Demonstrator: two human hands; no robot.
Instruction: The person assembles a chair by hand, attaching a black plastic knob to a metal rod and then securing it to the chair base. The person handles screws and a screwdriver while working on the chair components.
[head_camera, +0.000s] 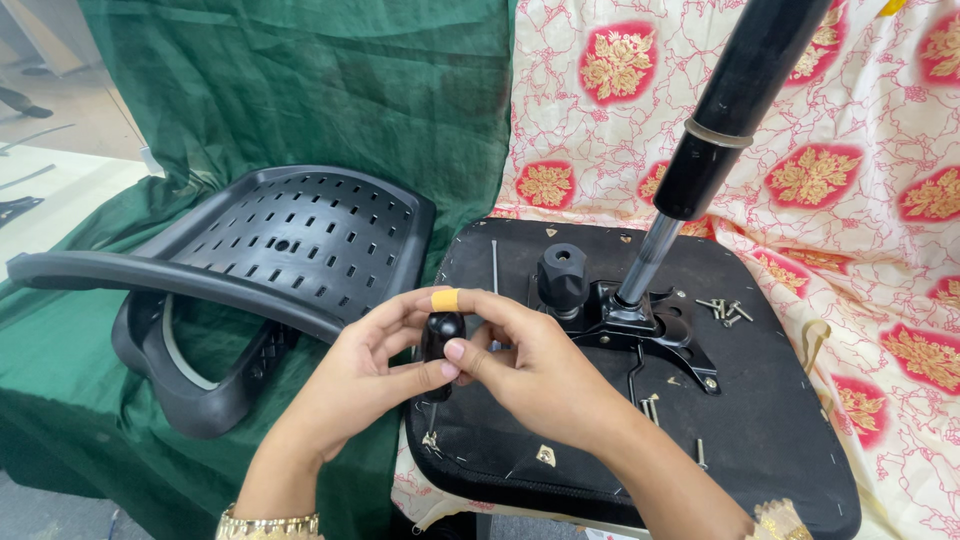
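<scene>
Both hands meet at the middle of the view over the near edge of an upturned office chair seat (760, 440), whose flat black underside faces up. Between them they hold a screwdriver with a stubby black handle (441, 336) and an orange cap. The left hand (350, 375) wraps it from the left, thumb and forefinger closed on the handle; the right hand (530, 370) pinches it from the right, fingertips narrow around the top. The tool's long axis runs nearly upright, its thin shaft pointing down to a tip (431, 436) that sits at or just above the seat's near left corner; whether it touches I cannot tell.

The metal tilt mechanism (650, 335) lies up and to the right of the hands, bolted to the seat, with a black round knob (563, 275) at its left and the gas lift cylinder (720, 110) rising from it toward the upper right. The right hand is nearer to it. Loose screws (725, 310) lie beyond the mechanism, more (652, 405) to its front. A perforated black chair backrest (290, 250) rests on green cloth (300, 80) to the left, well apart.
</scene>
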